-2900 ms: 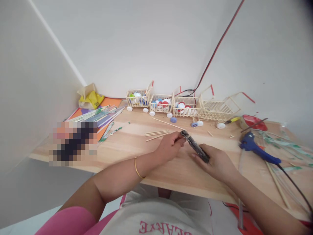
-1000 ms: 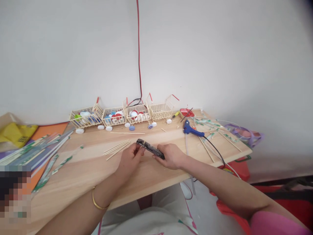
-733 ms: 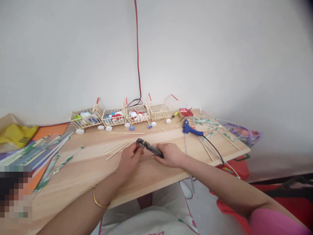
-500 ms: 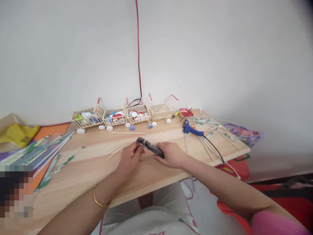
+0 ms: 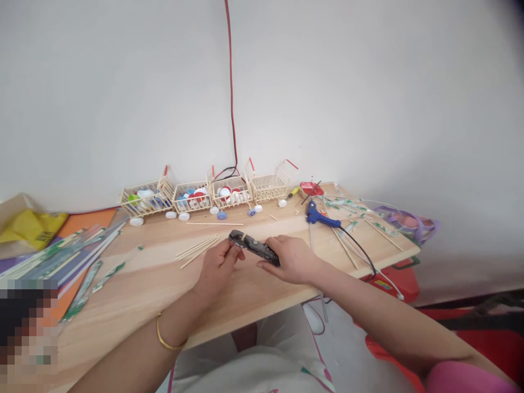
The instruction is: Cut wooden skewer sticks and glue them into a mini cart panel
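Pale wooden stick carts [image 5: 192, 206], four, look assembled, three carrying round plastic caps [image 5: 225, 192]. Some four thin pale sticks [image 5: 197, 247] lie loose, not yet joined. The left hand [image 5: 219, 266] pinches narrowly (holding what, I cannot tell) beside one black plier-like metal tool [image 5: 257, 249] over the table [image 5: 135, 305]; the right hand [image 5: 293, 261] grips its handle end. Further right lies one blue plastic glue gun [image 5: 321, 216].

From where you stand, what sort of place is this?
Probably a small craft workspace: the wooden table bears a row of miniature stick-built carts, a corded blue glue gun and loose thin sticks.
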